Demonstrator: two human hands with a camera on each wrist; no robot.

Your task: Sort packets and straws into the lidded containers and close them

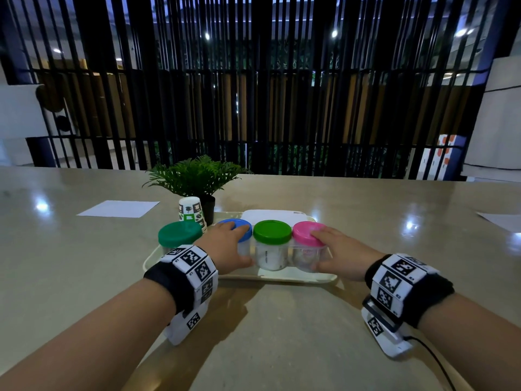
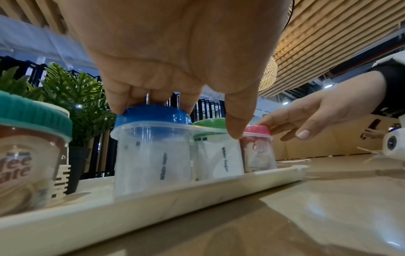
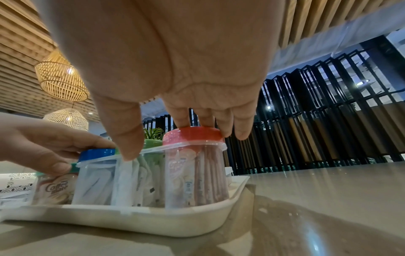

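Note:
A cream tray (image 1: 296, 276) holds three joined clear containers with a blue lid (image 1: 248, 235), a green lid (image 1: 272, 231) and a pink lid (image 1: 304, 232). A separate jar with a teal lid (image 1: 179, 232) stands at the tray's left end. All lids are on. White sugar packets show under the blue lid (image 2: 153, 114); creamer packets and brown sticks show under the pink lid (image 3: 192, 136). My left hand (image 1: 242, 244) has its fingers on the blue lid and its thumb on the clear front rim. My right hand (image 1: 317, 251) holds the pink-lidded end the same way.
A potted fern (image 1: 194, 176) and an upturned printed paper cup (image 1: 191, 210) stand behind the tray's left end. A white sheet (image 1: 273, 215) lies at the tray's back. Loose papers (image 1: 118, 208) lie on the tabletop at far left and far right.

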